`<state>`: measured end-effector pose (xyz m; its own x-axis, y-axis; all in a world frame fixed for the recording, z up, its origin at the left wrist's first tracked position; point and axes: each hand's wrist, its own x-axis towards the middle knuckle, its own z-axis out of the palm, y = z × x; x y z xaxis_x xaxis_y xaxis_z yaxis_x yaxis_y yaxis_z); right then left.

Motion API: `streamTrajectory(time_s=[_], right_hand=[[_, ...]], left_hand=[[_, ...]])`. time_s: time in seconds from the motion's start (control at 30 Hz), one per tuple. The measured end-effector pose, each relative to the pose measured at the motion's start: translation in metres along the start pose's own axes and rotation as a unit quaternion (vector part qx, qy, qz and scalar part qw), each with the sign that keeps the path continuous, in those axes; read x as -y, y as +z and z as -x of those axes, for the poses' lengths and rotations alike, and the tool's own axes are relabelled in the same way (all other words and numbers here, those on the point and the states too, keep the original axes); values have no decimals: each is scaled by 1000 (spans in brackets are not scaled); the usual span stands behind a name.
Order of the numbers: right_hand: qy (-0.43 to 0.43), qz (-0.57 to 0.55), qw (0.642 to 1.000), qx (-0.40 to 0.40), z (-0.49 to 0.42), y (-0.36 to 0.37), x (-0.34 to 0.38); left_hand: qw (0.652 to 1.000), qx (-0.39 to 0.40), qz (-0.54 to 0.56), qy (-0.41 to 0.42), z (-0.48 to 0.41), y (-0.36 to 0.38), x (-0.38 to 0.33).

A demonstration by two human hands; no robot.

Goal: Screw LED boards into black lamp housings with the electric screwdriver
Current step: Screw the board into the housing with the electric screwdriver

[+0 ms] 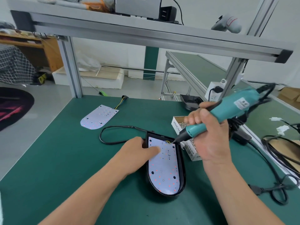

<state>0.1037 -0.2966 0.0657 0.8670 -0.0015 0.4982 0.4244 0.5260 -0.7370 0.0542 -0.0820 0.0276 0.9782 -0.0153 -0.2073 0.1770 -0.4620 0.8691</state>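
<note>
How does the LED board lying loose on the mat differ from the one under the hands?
The loose board lies bare on the green mat; the seated board sits inside the black housing. Nothing touches the loose board; the left hand thumb presses the seated one, the screwdriver tip at its far edge. Both are white, round-ended.

A single head-worn wide-angle camera looks forward and down, close over the green workbench point(68, 159).
</note>
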Motion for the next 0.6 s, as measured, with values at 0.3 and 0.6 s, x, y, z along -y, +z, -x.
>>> streamTrajectory(time_s=[0.3, 0.6], right_hand=[[67, -143, 983, -96, 8, -4, -3], [70, -169, 979, -88, 15, 10, 1]], left_hand=[[908, -60, 412, -35, -4, -35, -9], [865, 93, 493, -9, 9, -33, -20]])
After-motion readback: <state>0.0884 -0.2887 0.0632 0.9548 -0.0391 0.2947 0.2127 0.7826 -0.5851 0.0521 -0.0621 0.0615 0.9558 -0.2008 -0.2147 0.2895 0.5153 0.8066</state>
